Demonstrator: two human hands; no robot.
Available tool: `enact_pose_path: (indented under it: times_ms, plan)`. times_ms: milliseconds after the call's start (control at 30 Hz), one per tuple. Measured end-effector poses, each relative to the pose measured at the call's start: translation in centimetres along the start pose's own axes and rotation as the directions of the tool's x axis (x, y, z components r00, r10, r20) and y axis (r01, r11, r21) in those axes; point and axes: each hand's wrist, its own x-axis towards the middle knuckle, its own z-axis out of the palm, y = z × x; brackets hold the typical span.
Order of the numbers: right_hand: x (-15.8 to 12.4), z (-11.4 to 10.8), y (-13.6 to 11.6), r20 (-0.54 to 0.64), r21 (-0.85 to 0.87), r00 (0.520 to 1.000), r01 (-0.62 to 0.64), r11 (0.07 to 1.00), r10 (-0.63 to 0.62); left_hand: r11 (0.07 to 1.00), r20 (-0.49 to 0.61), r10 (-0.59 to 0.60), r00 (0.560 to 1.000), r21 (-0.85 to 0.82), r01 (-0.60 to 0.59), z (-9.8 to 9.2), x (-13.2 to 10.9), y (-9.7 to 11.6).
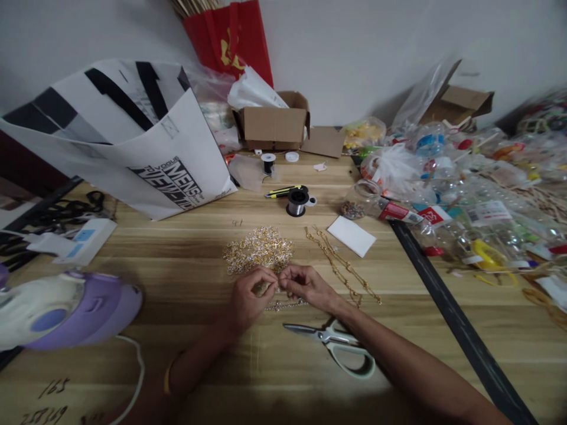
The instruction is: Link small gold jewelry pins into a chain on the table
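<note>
My left hand [254,292] and my right hand [305,285] meet fingertip to fingertip just in front of a pile of small gold and silver rings [261,248]. Both hands are closed in a pinch; what sits between the fingertips is too small to make out. Under them a silver chain [283,306] lies on the table, partly hidden by my fingers. A gold chain [339,265] lies in a long loop right of the pile. Scissors [336,342] with pale handles rest below my right hand, blades pointing left.
Behind the pile stand a wire spool [296,202], a yellow-black cutter [279,192] and a jar of beads [358,200]. A white card [352,236] lies right. Plastic bottles [465,195] crowd the right side; a white bag [172,159] and purple appliance [84,310] stand left.
</note>
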Motion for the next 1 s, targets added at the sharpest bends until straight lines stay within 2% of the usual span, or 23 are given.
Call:
enact_pose_path:
  times_ms: [200,367,600,1000]
  plan:
    - [0.1,-0.1,0.3,-0.012,-0.024,1.000,0.010,1.000,-0.011,0.954,0.061,-0.248,0.967,-0.161,0.254,-0.1,0.0,-0.1]
    - [0.0,-0.1,0.4,-0.028,-0.036,0.998,0.047,0.998,-0.048,0.904,0.097,-0.360,0.928,-0.209,0.373,-0.3,0.2,-0.1]
    - [-0.1,0.0,0.8,-0.039,-0.061,0.997,0.071,0.996,-0.074,0.895,0.100,-0.391,0.915,-0.191,0.403,-0.2,0.1,-0.2]
    - [-0.2,0.1,1.3,-0.052,-0.336,0.977,0.178,0.925,-0.207,0.905,0.091,-0.381,0.920,-0.166,0.392,0.0,-0.1,-0.2]
